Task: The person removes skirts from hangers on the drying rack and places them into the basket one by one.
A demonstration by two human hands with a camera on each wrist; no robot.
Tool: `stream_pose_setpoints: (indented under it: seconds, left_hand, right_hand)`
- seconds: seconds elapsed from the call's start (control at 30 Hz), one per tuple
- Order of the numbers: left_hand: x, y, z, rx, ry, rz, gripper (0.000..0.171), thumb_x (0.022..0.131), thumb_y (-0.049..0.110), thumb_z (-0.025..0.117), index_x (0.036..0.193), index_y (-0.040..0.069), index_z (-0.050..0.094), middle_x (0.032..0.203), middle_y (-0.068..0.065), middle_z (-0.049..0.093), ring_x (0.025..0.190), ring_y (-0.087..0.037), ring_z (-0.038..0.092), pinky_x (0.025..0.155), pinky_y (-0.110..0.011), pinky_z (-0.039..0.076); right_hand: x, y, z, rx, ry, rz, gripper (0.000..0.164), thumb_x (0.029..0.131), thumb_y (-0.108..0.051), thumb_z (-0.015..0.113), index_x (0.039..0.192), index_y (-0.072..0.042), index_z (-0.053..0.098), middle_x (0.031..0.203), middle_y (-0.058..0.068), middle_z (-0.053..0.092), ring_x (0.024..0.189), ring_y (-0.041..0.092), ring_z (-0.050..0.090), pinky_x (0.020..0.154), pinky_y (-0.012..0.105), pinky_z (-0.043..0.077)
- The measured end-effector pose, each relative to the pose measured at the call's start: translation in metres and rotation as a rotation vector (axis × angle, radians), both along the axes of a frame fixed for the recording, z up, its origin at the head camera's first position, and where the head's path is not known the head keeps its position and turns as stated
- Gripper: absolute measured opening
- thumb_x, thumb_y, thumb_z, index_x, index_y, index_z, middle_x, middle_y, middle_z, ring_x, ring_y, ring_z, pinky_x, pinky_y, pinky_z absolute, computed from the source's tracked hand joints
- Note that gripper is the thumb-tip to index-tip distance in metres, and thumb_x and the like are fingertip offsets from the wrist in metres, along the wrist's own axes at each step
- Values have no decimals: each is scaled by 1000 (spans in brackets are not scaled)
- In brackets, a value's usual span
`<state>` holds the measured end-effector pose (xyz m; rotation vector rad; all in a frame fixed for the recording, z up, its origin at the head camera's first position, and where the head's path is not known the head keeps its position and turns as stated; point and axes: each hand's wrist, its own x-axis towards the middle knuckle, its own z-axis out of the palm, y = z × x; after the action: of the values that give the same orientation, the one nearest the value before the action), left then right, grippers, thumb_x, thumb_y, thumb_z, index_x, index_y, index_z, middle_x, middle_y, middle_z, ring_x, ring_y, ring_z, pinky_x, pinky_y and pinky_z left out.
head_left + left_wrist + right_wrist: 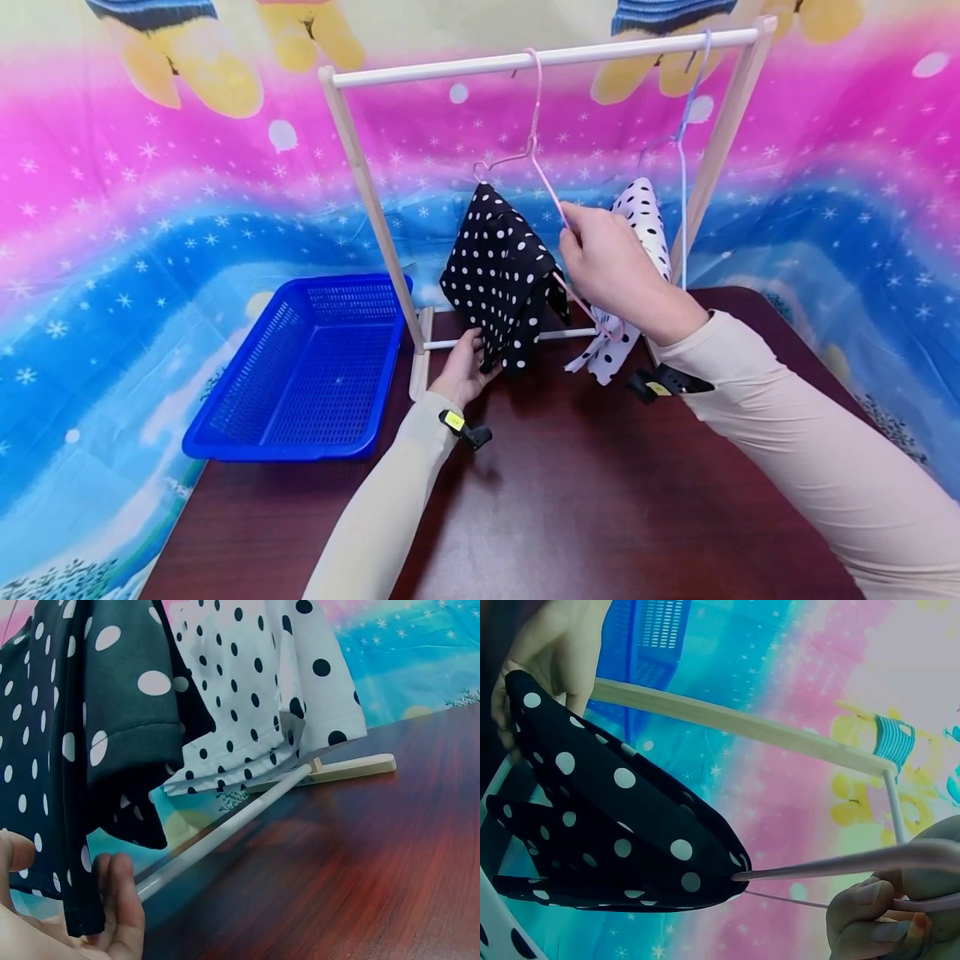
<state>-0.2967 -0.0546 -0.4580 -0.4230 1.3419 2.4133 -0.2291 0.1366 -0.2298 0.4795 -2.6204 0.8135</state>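
Note:
A pink clothes hanger (537, 125) hangs by its hook from the rack's top bar, tilted, with a black cloth with white dots (498, 258) draped over its lower bar toward the left. My right hand (611, 262) grips the hanger's right side; in the right wrist view its fingertips (859, 900) curl round the pink wire. At the cloth's lower left edge is my left hand (461, 371). In the left wrist view, its thumb (16, 851) and fingers (124, 911) stand apart on either side of the hanging cloth, touching it. Part of the left hand is hidden behind the cloth.
The wooden rack (367, 192) stands on a dark red-brown table (570, 500). A white cloth with black dots (643, 218) hangs on a blue hanger (683, 200) at the right. Left of the rack sits a blue plastic basket (300, 454). A patterned backdrop (112, 208) surrounds the table.

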Motion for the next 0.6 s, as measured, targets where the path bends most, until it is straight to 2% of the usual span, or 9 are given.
stream_pose_setpoints:
  seconds: [0.17,0.37,0.6]
  left_hand:
    - [-1,0,0,19,-7,17,23,103,34,47,103,11,54,84,4,65,77,-11,60,81,-29,50]
    - [-2,0,-1,49,-4,6,23,103,35,47,101,13,55,82,4,66,76,-9,62,84,-31,49]
    - [-4,2,-2,167,-8,-25,24,104,36,47,96,14,55,79,5,68,69,-9,60,75,-27,49]
  right_hand:
    - [-1,1,-1,7,7,3,39,103,-8,38,134,-1,60,58,3,42,44,18,41,40,28,33]
    - [-1,1,-1,7,13,6,40,103,-7,38,135,-1,59,58,3,41,43,18,41,40,28,32]
    - [-1,0,-1,6,15,4,39,103,-7,38,134,-1,60,58,3,42,44,18,40,40,28,32]
